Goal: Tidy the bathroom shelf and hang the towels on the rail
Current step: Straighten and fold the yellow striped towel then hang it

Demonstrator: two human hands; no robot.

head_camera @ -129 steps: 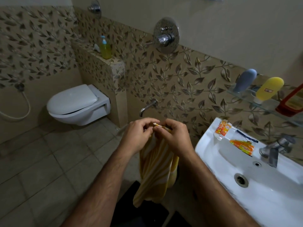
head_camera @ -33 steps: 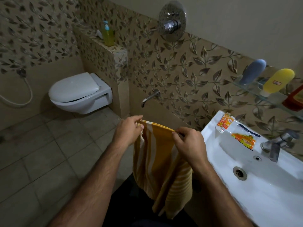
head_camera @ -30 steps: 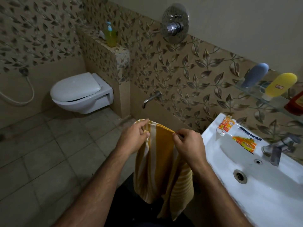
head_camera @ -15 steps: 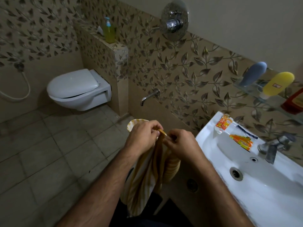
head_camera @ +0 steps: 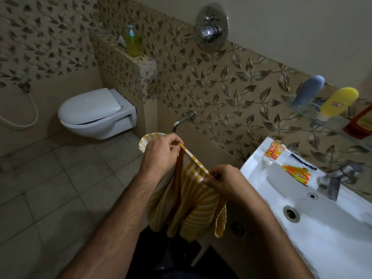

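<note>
A yellow-and-white striped towel hangs in folds in front of me, over the floor beside the sink. My left hand pinches its top edge at the left, and one corner flops out behind that hand. My right hand pinches the same edge lower and to the right. On the glass shelf on the wall at the right stand a grey-blue bottle, a yellow bottle and a red bottle cut off by the frame. No towel rail is in view.
A white sink with a tap fills the lower right; toothpaste tubes and an orange pack lie on its rim. A toilet hangs at the left, a soap dispenser stands on the ledge, a wall spout juts out.
Half a second ago my hands were bunched together on the towel's edge. Now they have drawn apart and the edge is stretched between them.
</note>
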